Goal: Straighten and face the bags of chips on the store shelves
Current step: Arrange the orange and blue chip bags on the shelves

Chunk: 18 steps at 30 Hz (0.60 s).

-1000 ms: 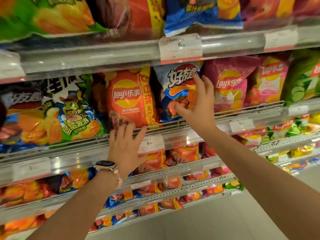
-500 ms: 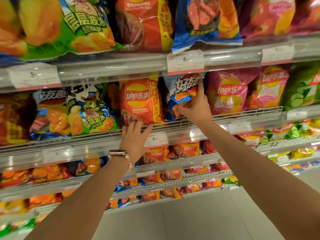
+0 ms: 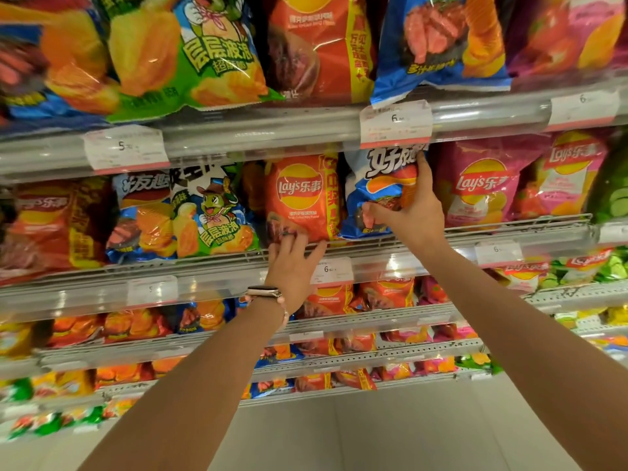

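A blue chip bag [image 3: 377, 195] stands on the middle shelf [image 3: 217, 266], tilted a little with its top behind a price tag. My right hand [image 3: 407, 209] grips its right side, thumb across the lower front and fingers up along the edge. Left of it stands a red Lay's bag [image 3: 299, 198], upright and facing forward. My left hand [image 3: 289, 263], with a watch on the wrist, rests its straight fingers on the bottom of the red bag at the wire shelf rail.
A green-and-blue bag [image 3: 210, 215] and more red bags stand to the left, pink Lay's bags [image 3: 479, 188] to the right. The upper shelf [image 3: 272, 130] overhangs with bags and price tags [image 3: 396, 122]. Lower shelves hold several smaller bags above a pale floor.
The view has tilted upward, showing more of the top shelf. My right hand has shifted to the blue bag's right edge and turned it slightly. My left hand stays at the red bag's bottom.
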Each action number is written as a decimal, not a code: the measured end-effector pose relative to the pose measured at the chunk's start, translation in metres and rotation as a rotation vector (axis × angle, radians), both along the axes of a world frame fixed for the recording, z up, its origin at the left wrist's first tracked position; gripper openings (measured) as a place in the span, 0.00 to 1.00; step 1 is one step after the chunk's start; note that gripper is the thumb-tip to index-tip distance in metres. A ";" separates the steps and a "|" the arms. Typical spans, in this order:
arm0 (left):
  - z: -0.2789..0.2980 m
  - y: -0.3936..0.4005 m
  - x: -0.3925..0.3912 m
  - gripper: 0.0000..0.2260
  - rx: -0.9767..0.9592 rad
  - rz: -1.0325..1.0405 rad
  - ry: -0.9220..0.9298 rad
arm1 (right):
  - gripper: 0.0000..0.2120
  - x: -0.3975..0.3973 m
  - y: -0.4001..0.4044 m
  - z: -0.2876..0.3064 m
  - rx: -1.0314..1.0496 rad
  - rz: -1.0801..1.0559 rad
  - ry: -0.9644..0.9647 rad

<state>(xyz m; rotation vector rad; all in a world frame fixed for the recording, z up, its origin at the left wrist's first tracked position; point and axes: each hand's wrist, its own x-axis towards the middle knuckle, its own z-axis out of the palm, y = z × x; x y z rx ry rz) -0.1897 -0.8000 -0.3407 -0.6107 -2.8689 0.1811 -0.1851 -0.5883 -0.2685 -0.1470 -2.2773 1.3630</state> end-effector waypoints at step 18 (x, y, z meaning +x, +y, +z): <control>0.055 -0.115 0.025 0.20 0.696 -0.011 0.222 | 0.52 0.047 -0.064 0.007 -0.074 -0.115 -0.015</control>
